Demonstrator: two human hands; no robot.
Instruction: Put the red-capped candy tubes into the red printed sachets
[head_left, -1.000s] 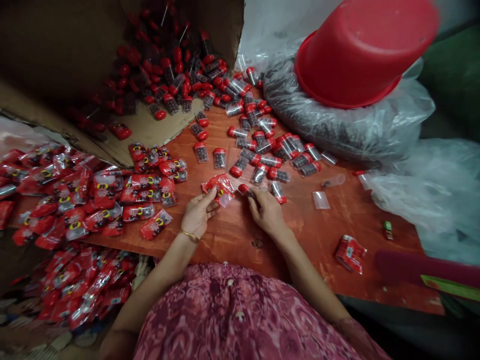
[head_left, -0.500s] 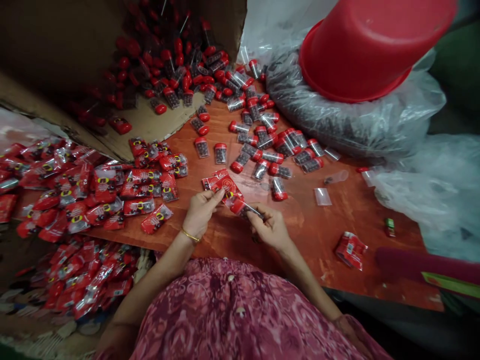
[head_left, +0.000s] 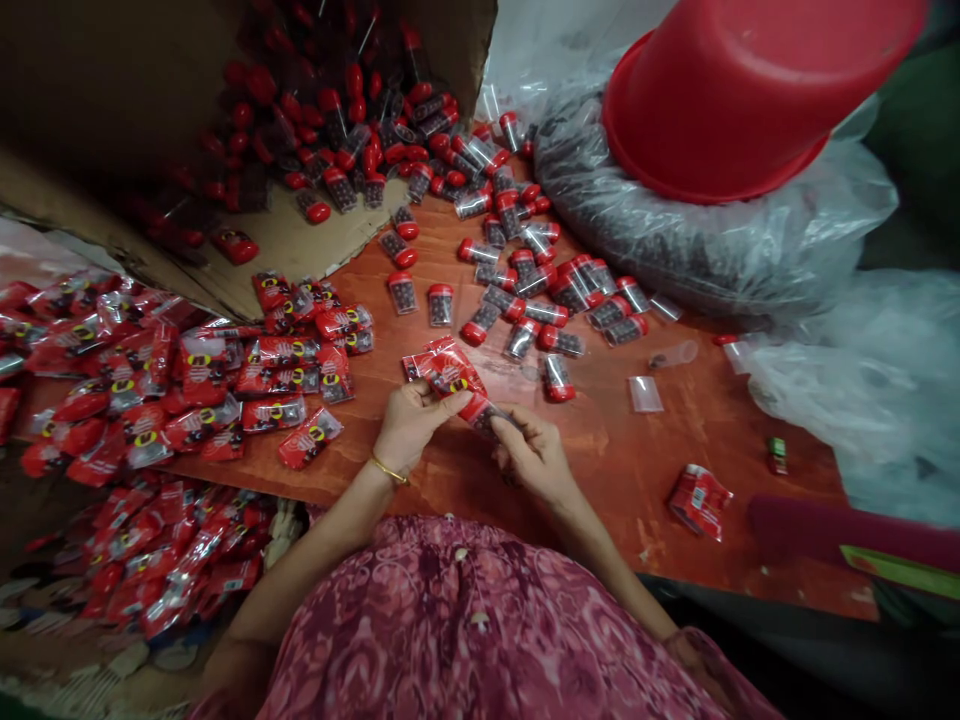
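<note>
- Left: a heap of filled red plastic packets [head_left: 202, 372] on an orange-red wooden table [head_left: 622, 470]
- Centre: the left hand [head_left: 411, 425] pinches a crumpled red plastic packet [head_left: 448, 368]; the right hand [head_left: 534, 458] grips a red-capped clear tube [head_left: 481, 412] at its edge, the hands close together
- Far centre: many loose red-capped tubes [head_left: 510, 270] lie unpacked, spilling from a brown cardboard box [head_left: 300, 245]
- Right: a clear plastic sack of dark contents [head_left: 675, 235] beneath an upturned red plastic tub [head_left: 750, 100]
</note>
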